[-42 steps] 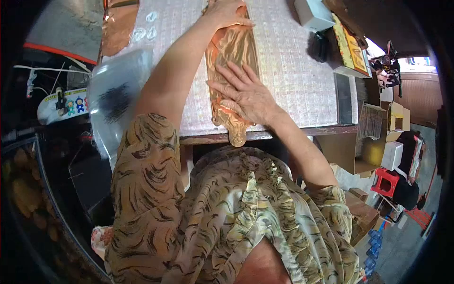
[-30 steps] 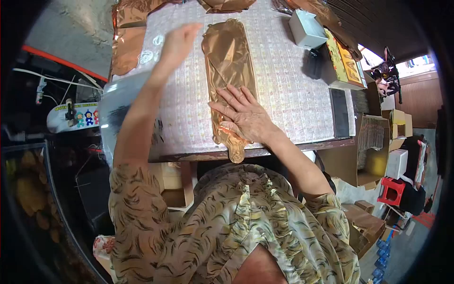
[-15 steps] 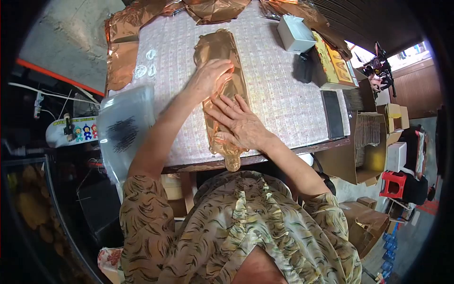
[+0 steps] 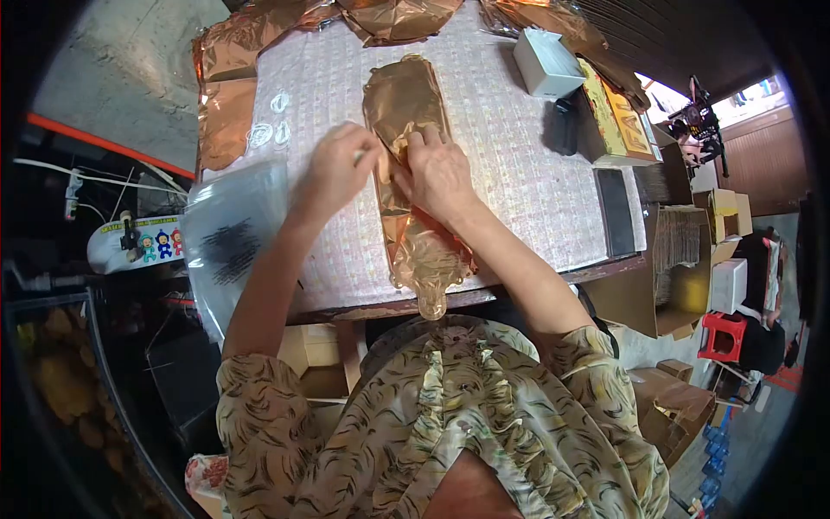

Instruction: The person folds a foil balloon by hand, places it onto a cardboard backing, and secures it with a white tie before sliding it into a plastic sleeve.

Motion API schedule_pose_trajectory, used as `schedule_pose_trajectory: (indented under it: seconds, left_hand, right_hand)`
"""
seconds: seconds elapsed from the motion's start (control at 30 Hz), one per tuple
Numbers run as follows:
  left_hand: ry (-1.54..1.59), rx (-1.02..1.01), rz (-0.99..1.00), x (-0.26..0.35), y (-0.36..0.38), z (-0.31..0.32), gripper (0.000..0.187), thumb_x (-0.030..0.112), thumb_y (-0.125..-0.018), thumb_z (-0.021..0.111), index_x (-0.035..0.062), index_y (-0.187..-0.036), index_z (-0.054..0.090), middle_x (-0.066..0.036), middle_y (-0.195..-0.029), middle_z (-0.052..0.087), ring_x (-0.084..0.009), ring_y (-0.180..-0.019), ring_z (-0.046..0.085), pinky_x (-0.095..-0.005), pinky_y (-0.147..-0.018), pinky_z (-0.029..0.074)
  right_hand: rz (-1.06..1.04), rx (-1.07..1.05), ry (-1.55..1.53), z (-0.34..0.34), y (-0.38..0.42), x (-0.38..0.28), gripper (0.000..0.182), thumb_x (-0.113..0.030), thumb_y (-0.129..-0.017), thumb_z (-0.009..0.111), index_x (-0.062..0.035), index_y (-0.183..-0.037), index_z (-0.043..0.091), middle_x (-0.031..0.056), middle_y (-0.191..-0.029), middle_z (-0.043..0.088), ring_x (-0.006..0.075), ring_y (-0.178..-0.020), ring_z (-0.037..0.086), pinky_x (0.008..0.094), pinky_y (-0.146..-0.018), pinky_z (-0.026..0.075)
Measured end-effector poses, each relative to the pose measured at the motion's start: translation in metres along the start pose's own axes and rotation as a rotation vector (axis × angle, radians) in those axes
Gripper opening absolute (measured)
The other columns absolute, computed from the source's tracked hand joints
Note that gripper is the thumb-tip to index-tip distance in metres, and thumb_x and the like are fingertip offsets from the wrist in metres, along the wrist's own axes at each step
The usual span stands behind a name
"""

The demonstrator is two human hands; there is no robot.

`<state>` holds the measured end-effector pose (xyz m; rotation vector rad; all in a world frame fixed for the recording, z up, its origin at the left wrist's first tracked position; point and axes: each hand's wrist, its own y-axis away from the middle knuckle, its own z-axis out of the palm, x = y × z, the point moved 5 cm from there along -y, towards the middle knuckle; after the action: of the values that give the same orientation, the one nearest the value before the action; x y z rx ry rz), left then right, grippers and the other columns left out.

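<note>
A folded copper-coloured foil piece point(image 4: 403, 95) lies lengthwise on the cloth-covered table, its narrow tab hanging at the front edge. My right hand point(image 4: 439, 177) presses on the middle of the foil with its fingers bent; what is under them is hidden. Just left of the foil, my left hand point(image 4: 343, 166) is raised with curled fingers, slightly blurred. Whether it pinches the foil's edge or anything else cannot be made out.
More copper foil point(image 4: 229, 112) lies along the left and far edges. Clear plastic bags point(image 4: 232, 242) sit at the left front, near white string loops point(image 4: 260, 134). A white box point(image 4: 547, 62), yellow box point(image 4: 621, 121) and dark phone-like slab point(image 4: 615, 212) stand or lie on the right.
My left hand has lifted off the foil and moved left and toward me. My right hand has slid up the foil, its fingers now bent. The view has shifted slightly.
</note>
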<state>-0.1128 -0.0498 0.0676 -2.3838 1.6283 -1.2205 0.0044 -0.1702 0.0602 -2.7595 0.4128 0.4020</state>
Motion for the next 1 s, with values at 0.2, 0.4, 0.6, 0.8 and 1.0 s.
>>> schedule_pose_trajectory:
  seconds: [0.2, 0.4, 0.6, 0.8, 1.0]
  left_hand:
    - [-0.082, -0.154, 0.077, 0.004, 0.018, 0.015, 0.023, 0.012, -0.09, 0.07, 0.0008, -0.109, 0.065, -0.013, -0.116, 0.065, -0.035, -0.111, 0.062, -0.0459, -0.098, 0.05]
    - [-0.078, -0.143, 0.088, 0.007, 0.022, 0.017, 0.021, 0.006, -0.086, 0.074, 0.0006, -0.104, 0.065, -0.014, -0.116, 0.066, -0.037, -0.108, 0.062, -0.0461, -0.096, 0.05]
    - [-0.024, -0.161, 0.08, 0.006, 0.021, 0.017, 0.018, 0.007, -0.087, 0.074, 0.0009, -0.102, 0.065, -0.012, -0.116, 0.066, -0.0356, -0.106, 0.063, -0.0447, -0.094, 0.051]
    - [-0.018, -0.05, 0.067, 0.035, 0.019, 0.018, 0.025, 0.017, -0.089, 0.076, 0.0018, -0.106, 0.067, -0.011, -0.113, 0.065, -0.034, -0.105, 0.063, -0.0441, -0.094, 0.05]
    - [-0.043, -0.071, 0.093, 0.037, 0.016, 0.038, 0.023, 0.014, -0.091, 0.072, -0.0005, -0.108, 0.068, -0.012, -0.118, 0.065, -0.0347, -0.106, 0.063, -0.0442, -0.096, 0.05]
  right_hand:
    - [0.046, -0.048, 0.03, 0.019, -0.011, 0.0, 0.036, -0.019, -0.081, 0.079, 0.0051, -0.104, 0.064, 0.0274, -0.107, 0.065, 0.0413, -0.09, 0.073, 0.0461, -0.076, 0.06]
    - [0.123, -0.004, -0.04, 0.004, -0.014, 0.01, 0.026, -0.013, -0.085, 0.073, 0.0054, -0.101, 0.067, 0.0252, -0.084, 0.071, 0.0403, -0.073, 0.073, 0.0471, -0.067, 0.059]
    - [0.382, 0.211, -0.375, -0.05, 0.017, 0.088, 0.028, -0.018, -0.087, 0.072, 0.0087, -0.095, 0.07, 0.0251, -0.085, 0.074, 0.0323, -0.074, 0.074, 0.0405, -0.071, 0.057]
    - [0.521, 0.272, 0.07, -0.078, 0.055, 0.112, 0.035, -0.016, -0.086, 0.073, 0.0027, -0.115, 0.067, 0.0225, -0.099, 0.072, 0.0397, -0.093, 0.07, 0.0491, -0.079, 0.054]
    - [-0.157, 0.224, -0.06, -0.062, 0.037, 0.026, 0.043, 0.0, -0.077, 0.068, -0.0045, -0.12, 0.07, 0.0153, -0.127, 0.065, 0.0357, -0.112, 0.059, 0.0463, -0.096, 0.046]
